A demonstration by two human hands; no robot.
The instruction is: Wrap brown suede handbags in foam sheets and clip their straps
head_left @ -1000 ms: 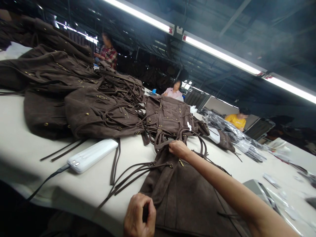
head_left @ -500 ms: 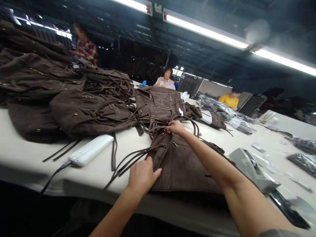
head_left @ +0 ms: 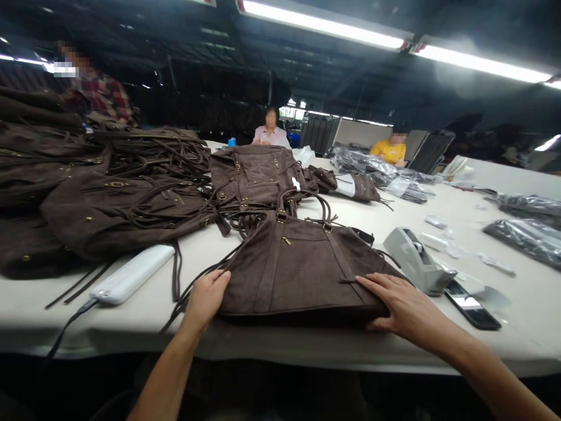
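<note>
The brown handbag (head_left: 302,275) lies near on the table (head_left: 144,313), left hand (head_left: 205,299) pinching its left edge, right hand (head_left: 401,305) spread wide at its right. It seems straightening; next move needs even hold.

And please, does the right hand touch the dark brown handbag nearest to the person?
Touching: the head view shows the right hand with its extended fingers lying on the dark brown handbag, near its lower right corner.

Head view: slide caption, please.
Left hand and right hand on opposite sides of a brown bag on a pale table.
</note>
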